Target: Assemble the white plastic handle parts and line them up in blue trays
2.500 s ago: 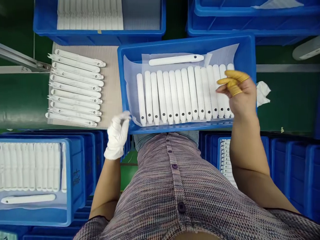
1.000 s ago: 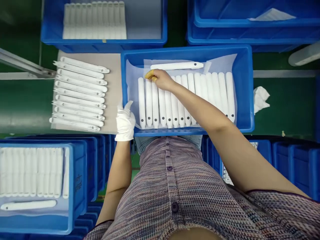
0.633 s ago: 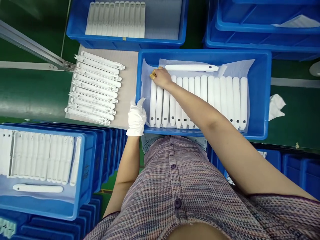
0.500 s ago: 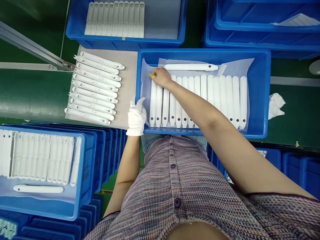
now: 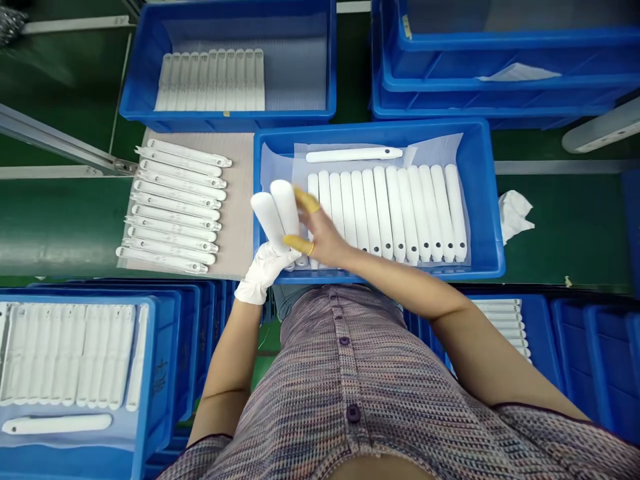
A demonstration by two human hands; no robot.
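Observation:
My left hand (image 5: 265, 267), in a white glove, is closed around the lower ends of two long white plastic strips (image 5: 285, 207). The strips stand tilted up and fan apart over the left end of a blue bin (image 5: 495, 220). My right hand (image 5: 323, 233) wears yellow finger covers and is slightly blurred. Its thumb lies across the lower part of the held strips, and its forefinger is beside the right one, with the fingers apart. A row of similar white strips (image 5: 385, 207) lies in the bin, and another strip (image 5: 354, 155) rests crosswise behind them.
Several white strips (image 5: 173, 210) lie on a pale sheet (image 5: 235, 200) at left. Another blue bin (image 5: 295, 119) holds strips behind it. Stacked blue bins (image 5: 500, 60) stand back right; a bin of strips (image 5: 145, 373) stands lower left. Crumpled white paper (image 5: 514, 212) lies at right.
Two strips from the left end of the row are now raised in my left hand. My right hand has moved from the row's far end toward me, its fingers spreading. The camera view has shifted.

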